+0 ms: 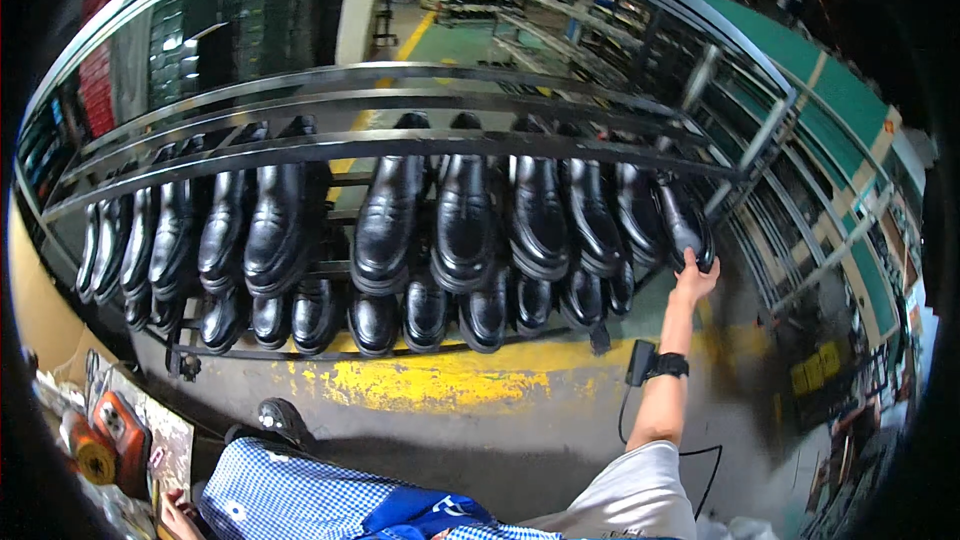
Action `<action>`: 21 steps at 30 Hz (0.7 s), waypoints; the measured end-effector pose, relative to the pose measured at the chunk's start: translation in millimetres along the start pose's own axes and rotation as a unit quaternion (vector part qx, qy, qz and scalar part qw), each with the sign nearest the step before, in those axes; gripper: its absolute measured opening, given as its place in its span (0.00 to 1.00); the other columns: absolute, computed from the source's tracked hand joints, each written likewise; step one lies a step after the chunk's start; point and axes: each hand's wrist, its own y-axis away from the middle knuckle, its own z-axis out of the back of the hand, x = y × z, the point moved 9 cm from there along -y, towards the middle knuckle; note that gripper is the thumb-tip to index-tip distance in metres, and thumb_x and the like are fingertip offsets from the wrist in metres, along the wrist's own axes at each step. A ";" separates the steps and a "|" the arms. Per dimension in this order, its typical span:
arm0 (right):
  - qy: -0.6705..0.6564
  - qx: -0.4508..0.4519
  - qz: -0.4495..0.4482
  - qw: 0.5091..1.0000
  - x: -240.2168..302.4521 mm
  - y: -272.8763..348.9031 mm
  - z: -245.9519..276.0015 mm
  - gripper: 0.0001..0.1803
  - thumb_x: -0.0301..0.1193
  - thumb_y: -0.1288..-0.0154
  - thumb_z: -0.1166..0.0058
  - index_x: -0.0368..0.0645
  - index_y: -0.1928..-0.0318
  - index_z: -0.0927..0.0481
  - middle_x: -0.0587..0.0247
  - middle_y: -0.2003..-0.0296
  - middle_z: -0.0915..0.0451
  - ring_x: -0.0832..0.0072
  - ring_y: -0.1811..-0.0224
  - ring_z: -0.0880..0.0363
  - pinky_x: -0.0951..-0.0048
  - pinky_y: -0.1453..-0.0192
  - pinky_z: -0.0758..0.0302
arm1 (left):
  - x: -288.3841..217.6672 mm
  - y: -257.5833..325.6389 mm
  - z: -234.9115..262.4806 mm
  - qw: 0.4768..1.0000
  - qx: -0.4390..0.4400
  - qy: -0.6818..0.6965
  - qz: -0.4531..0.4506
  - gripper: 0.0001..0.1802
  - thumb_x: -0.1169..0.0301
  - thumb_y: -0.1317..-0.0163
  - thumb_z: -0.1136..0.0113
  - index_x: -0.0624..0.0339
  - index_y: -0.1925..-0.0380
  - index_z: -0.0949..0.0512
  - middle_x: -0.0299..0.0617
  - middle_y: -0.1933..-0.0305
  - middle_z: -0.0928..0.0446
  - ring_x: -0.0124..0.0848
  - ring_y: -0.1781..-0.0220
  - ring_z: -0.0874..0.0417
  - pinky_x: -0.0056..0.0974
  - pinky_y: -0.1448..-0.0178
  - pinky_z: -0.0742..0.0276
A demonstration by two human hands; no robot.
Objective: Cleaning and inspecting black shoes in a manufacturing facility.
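Note:
At the right end of a metal shoe rack (500, 148), my right arm reaches out. My right hand (697, 278) is closed on the toe of a black leather shoe (682, 222), the last one in the upper row. Beside it hangs a line of similar glossy black shoes (465, 230), toes pointing toward me and down. A second row of black shoes (426, 312) shows below. My left hand (178, 515) is at the lower left, by the edge of a cluttered bench. Its fingers look curled by a thin stick-like thing, too small to make out.
On the bench (172, 418) at the left lie an orange-red device (122, 430) and an amber roll (95, 462). Worn yellow paint (430, 383) marks the floor under the rack. More metal racks (800, 230) stand to the right. A cable (622, 415) hangs from my right wrist.

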 end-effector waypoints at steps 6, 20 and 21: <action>-0.062 -0.056 0.135 0.987 28.9 92.3 77.8 0.34 0.24 0.50 0.38 0.39 0.42 0.39 0.55 0.47 0.34 0.67 0.53 0.30 0.67 0.62 0.26 | -26.3 -14.6 -42.7 0.987 0.155 0.032 -0.027 0.23 0.50 0.39 0.57 0.59 0.64 0.24 0.35 0.70 0.23 0.23 0.80 0.31 0.27 0.77 0.37; -0.306 0.350 -0.312 0.829 45.2 302.9 52.1 0.23 0.31 0.45 0.50 0.35 0.49 0.32 0.54 0.52 0.27 0.60 0.50 0.27 0.54 0.50 0.29 | -8.3 40.2 -122.6 0.922 0.345 0.176 0.007 0.22 0.55 0.40 0.53 0.67 0.70 0.25 0.42 0.74 0.25 0.25 0.78 0.29 0.29 0.75 0.34; -0.300 0.372 -0.346 0.807 41.2 323.8 44.4 0.23 0.33 0.44 0.52 0.35 0.49 0.32 0.55 0.52 0.26 0.61 0.51 0.27 0.54 0.50 0.29 | -15.3 51.2 -130.8 0.904 0.392 0.171 0.010 0.22 0.55 0.40 0.53 0.67 0.69 0.25 0.42 0.72 0.23 0.25 0.80 0.29 0.29 0.75 0.33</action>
